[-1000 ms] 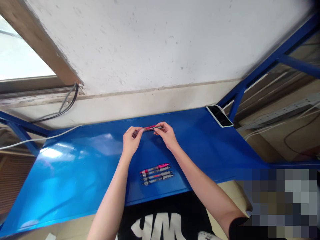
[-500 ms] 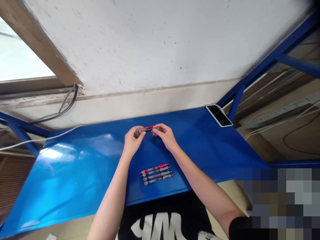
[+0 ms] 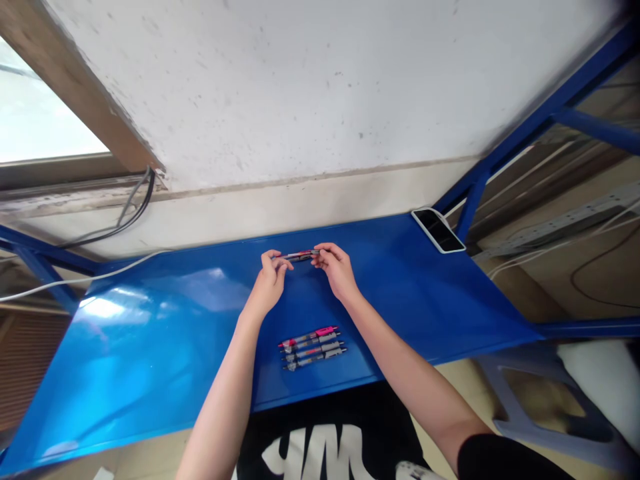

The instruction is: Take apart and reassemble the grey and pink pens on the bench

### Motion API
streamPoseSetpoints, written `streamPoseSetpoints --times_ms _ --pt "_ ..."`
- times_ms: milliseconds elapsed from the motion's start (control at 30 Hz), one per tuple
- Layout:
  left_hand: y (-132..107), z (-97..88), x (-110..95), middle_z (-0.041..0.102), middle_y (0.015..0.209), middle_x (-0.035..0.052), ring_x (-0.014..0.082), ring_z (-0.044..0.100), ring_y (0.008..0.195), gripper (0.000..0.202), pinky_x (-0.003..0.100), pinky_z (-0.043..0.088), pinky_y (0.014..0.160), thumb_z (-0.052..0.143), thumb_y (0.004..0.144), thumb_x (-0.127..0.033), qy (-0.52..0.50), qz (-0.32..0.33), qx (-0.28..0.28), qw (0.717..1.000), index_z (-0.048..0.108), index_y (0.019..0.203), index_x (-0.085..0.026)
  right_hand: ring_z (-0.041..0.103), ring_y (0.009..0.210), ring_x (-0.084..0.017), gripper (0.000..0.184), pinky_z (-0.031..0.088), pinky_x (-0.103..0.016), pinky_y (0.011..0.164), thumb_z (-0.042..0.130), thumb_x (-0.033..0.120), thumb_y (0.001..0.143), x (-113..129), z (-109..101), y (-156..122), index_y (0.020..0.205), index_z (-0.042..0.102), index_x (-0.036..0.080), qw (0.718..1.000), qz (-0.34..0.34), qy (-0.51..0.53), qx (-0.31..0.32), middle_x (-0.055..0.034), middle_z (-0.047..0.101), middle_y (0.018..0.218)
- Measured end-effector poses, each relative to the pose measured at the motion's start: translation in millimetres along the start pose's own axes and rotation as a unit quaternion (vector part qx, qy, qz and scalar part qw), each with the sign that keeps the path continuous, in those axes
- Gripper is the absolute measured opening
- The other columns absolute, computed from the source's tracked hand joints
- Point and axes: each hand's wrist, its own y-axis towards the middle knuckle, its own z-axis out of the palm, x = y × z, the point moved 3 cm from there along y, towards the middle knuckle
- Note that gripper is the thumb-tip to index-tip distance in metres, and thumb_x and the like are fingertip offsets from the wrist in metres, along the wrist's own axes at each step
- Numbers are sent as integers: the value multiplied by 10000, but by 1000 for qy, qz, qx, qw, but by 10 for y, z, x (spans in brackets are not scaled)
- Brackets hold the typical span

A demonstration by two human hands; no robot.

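Note:
Between my two hands, near the back of the blue table, are pens (image 3: 301, 256) held roughly level; how many is hard to make out. My left hand (image 3: 273, 275) has its fingers closed around their left end. At the other end, my right hand (image 3: 334, 266) pinches them with thumb and fingertips. Closer to my body, several pens lie side by side in a row, their clips toward the right. The farthest is a pink pen (image 3: 325, 331); the nearest is a grey pen (image 3: 315, 361). Neither hand touches that row.
A phone-like device (image 3: 439, 231) with a pale rim lies at the back right corner of the blue table (image 3: 410, 293). A white cable (image 3: 125, 269) crosses the left rear corner. Behind stands a white wall (image 3: 300, 100). A grey plastic stool (image 3: 540, 393) is at lower right.
The held pens have turned slightly, showing less pink. My left fingers have shifted their grip and my right hand has moved a little right. The row of pens is unmoved.

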Motion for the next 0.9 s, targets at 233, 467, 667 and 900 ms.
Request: streamPoseSetpoints --times_ms 233,467,667,900 --pt "-11 -7 -16 738 1042 74 143 671 746 124 305 532 753 470 999 -194 -41 -21 14 999 368 1054 -239 660 673 -162 119 507 -293 649 659 299 770 39 11 -20 870 688 242 1000 -10 11 -5 16 676 706" --pt "13 -106 -50 733 978 62 204 699 884 86 348 551 828 602 938 -216 39 -11 -42 998 618 1021 -204 659 663 -171 137 518 -313 662 647 350 815 30 28 -26 895 693 249 998 -25 -48 22 17 670 691" --pt "20 -119 -47 746 1000 66 197 686 833 134 345 557 797 627 923 -218 53 22 -43 997 695 1038 -206 664 666 -172 167 522 -315 659 657 402 849 32 16 -21 916 695 253 998 -35 -59 14 9 673 724" --pt "16 -108 -42 745 981 65 185 677 789 141 313 542 726 633 917 -222 64 33 -39 997 718 1028 -202 676 652 -170 161 528 -314 652 650 390 862 33 19 -13 916 699 247 995 -45 -90 20 11 689 709"
